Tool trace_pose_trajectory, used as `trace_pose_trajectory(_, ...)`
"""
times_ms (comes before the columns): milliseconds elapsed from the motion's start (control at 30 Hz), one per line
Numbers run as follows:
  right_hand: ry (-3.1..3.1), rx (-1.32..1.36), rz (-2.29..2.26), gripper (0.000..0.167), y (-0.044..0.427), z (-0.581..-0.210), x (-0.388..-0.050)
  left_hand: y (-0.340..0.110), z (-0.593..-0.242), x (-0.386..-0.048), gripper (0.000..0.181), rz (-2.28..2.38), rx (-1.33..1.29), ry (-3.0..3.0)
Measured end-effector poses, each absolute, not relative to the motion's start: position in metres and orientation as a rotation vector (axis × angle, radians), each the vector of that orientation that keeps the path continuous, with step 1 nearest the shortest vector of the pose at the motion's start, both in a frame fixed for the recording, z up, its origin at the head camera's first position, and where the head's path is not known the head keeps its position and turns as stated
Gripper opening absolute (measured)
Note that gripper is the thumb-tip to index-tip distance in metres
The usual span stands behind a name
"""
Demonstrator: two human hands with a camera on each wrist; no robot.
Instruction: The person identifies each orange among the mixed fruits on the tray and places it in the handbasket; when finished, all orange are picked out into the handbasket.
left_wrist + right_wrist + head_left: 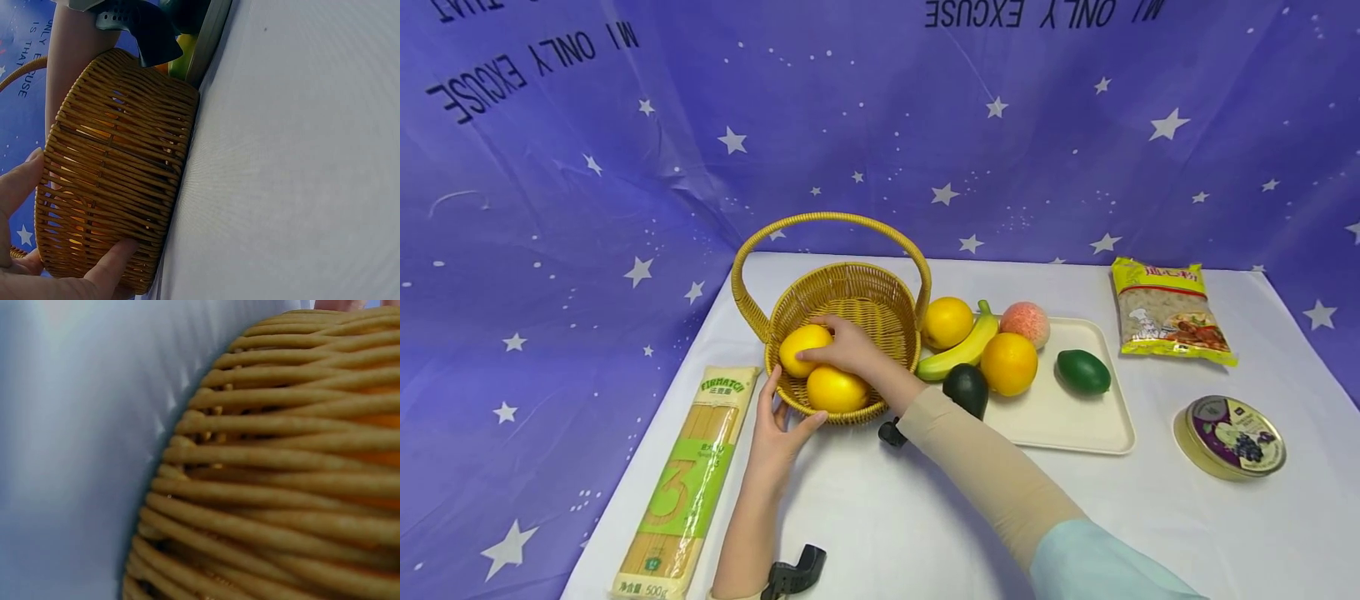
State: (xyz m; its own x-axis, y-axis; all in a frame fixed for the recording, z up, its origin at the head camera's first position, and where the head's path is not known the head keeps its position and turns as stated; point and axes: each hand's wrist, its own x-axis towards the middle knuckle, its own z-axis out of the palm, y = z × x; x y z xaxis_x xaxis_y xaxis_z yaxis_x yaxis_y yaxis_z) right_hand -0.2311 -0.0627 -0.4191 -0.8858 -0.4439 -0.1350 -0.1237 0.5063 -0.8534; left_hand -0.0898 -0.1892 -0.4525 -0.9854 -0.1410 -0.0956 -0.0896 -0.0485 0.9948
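A round wicker basket [880, 321] with a tall arched handle stands at the table's middle-left. Inside, at its near left, my right hand [850, 346] holds a yellow mango [803, 350], thumb on the near side and fingers over the top. A second mango [837, 390] lies just below that hand. My left hand [775, 433] grips the basket's near left side, thumb and fingers spread around the wall. In the left wrist view its thumb [112, 265] presses the outer weave. The right wrist view shows mostly the basket's wall [281, 469], with orange-yellow showing through.
Right of the basket, a cream tray [1067, 425] bears a banana [962, 348], oranges [1009, 364], a peach [1026, 323], an avocado [966, 390] and a green fruit [1082, 372]. Noodles [685, 483] lie left; a yellow bag [1168, 312] and round tin [1228, 437] sit right.
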Motion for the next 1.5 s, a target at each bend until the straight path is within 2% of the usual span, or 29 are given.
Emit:
trace_pose_trajectory(633, 2.566, -0.514, -1.291, 0.073, -0.049, -0.411, -0.23, -0.187, -0.453, -0.091, 0.098, -2.235, 0.254, -2.131)
trace_pose_trajectory(900, 2.635, -0.616, -1.32, 0.072, -0.03, -0.387, -0.226, -0.188, -0.451, -0.092, 0.1, -2.218, 0.276, -2.15)
trace_pose_trajectory(1300, 2.659, -0.686, -1.492, 0.073, 0.012, -0.346, -0.194, -0.19, -0.453, -0.091, 0.1, -2.231, 0.279, -2.131)
trace_pose_trajectory(1500, 2.62, -0.586, -1.653, 0.072, 0.049, -0.332, -0.182, -0.189, -0.452, -0.09, 0.1, -2.229, 0.286, -2.134)
